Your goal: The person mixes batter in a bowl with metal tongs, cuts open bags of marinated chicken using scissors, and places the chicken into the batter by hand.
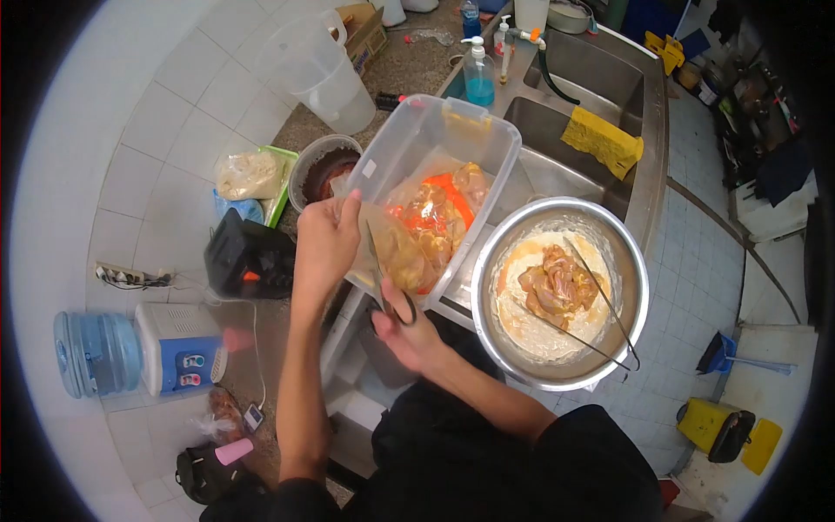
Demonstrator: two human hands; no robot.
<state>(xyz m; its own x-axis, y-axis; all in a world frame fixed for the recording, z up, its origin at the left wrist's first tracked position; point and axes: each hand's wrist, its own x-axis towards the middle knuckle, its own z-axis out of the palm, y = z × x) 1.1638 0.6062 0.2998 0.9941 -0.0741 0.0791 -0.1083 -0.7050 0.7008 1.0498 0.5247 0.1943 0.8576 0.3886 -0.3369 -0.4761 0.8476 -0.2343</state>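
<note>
My left hand (pixel 327 237) pinches the edge of a clear plastic bag (pixel 398 252) of marinated chicken pieces. Dark-handled scissors (pixel 376 254) are in my right hand (pixel 407 341), fingers through the loops, with the blades pointing up along the bag's side near my left hand. Whether the blades are cutting the plastic, I cannot tell. The bag lies inside a clear plastic tub (pixel 417 122), with orange printing on it. Right of the tub, a steel bowl (pixel 639 300) holds pale batter (pixel 531 335) with raw chicken pieces (pixel 561 283) on top; metal tongs (pixel 600 352) rest across it.
Behind the bowl are a steel sink (pixel 600 65) and a yellow cloth (pixel 604 141) over its edge. A clear pitcher (pixel 326 83), a round tub (pixel 304 170) and a black container (pixel 248 257) stand left of the large tub. A water dispenser (pixel 178 348) is farther left.
</note>
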